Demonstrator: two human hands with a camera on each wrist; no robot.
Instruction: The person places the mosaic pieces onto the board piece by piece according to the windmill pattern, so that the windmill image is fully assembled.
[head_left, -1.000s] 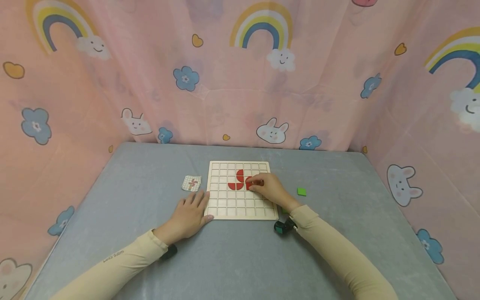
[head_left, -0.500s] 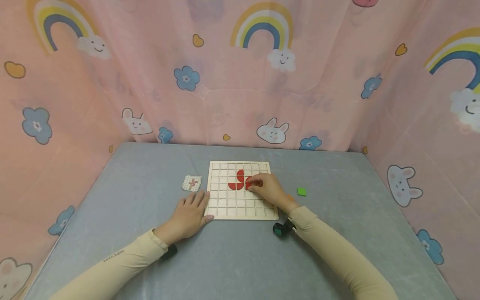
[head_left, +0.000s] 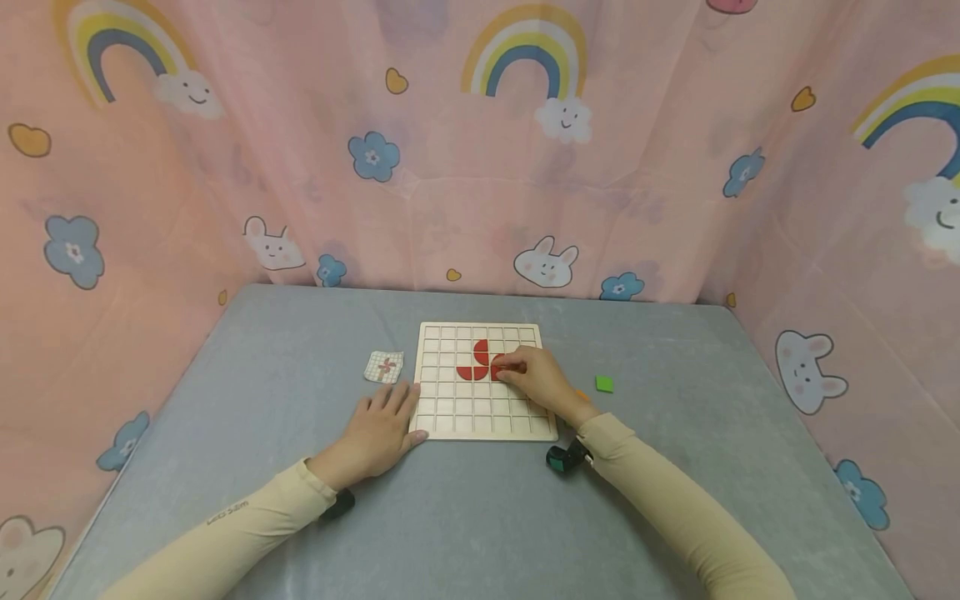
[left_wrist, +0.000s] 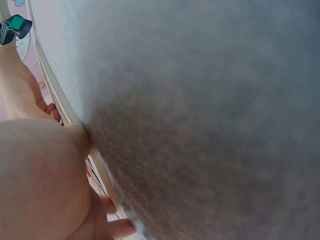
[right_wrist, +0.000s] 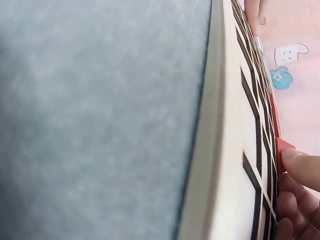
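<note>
Red piece [right_wrist: 285, 144] in pinch of right hand [head_left: 542, 377], at wooden grid board [head_left: 480, 412], near centre toward one o'clock. At eight-o'clock edge, apart: left hand [head_left: 378, 433], fingers spread. Off at three: green tile [head_left: 604, 384].

Head view looks forward and down from well back over counter [head_left: 450, 525] and gridded board [head_left: 462, 408]. Wrist views sit low, close, turned sideways across counter; both share gridded board's edge.

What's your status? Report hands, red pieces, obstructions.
Left hand at near-left corner of grid board. Right hand pinching one red piece at the board. Green tile off right, not in the way.
</note>
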